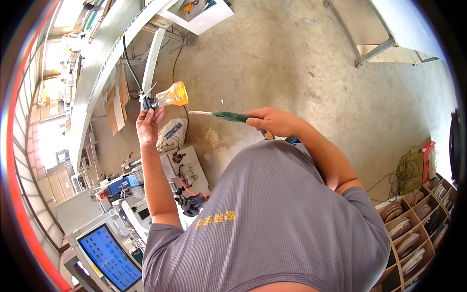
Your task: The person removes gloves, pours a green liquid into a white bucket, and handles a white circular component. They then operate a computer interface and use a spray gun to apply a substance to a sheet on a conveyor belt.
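A gray shirt (272,204) with yellow lettering fills the foreground above a scuffed concrete floor (272,63) in a bright workshop. A long pale table (97,92) curves up the left side, a blue-screened monitor (109,255) stands at lower left, and a second table (413,24) occupies the upper right. At lower right, a wooden rack (421,223) holds disc-shaped rolls in its compartments; at the top, an open white box (214,18) contains small mixed items, too small to make out. Near the pale table, the left hand (149,127) pinches its fingers on the dark base of a clear, amber-ended lamp-like piece (171,95), held over the floor. The right hand (275,121) grips a green-handled tool (228,116), its pale tip pointing toward the piece, apart from it.
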A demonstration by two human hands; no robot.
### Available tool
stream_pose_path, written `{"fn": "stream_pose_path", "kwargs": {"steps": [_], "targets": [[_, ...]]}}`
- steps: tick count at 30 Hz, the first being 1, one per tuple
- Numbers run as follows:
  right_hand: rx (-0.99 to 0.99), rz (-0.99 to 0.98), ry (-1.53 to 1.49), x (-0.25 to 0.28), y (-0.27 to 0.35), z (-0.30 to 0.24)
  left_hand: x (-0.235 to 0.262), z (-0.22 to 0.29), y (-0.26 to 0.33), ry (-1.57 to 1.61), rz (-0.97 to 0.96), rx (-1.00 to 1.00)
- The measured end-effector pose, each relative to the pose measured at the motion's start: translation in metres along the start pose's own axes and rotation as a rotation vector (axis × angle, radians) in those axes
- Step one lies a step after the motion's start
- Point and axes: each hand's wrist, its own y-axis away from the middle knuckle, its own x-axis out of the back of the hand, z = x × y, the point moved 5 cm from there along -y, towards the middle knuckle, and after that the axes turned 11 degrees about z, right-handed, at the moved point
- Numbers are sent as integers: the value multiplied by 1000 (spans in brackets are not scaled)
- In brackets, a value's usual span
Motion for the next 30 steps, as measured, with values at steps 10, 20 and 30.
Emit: {"fn": "stream_pose_path", "kwargs": {"steps": [10,20,30], "targets": [[-118,36,-339,12,5,4,-19,6,15,-362,-8,-237],[-245,118,-459,34,-15,31,-44,20,24,-671,-34,-425],[-738,996,-978,71,-35,383,37,-48,18,-914,372,-282]]}}
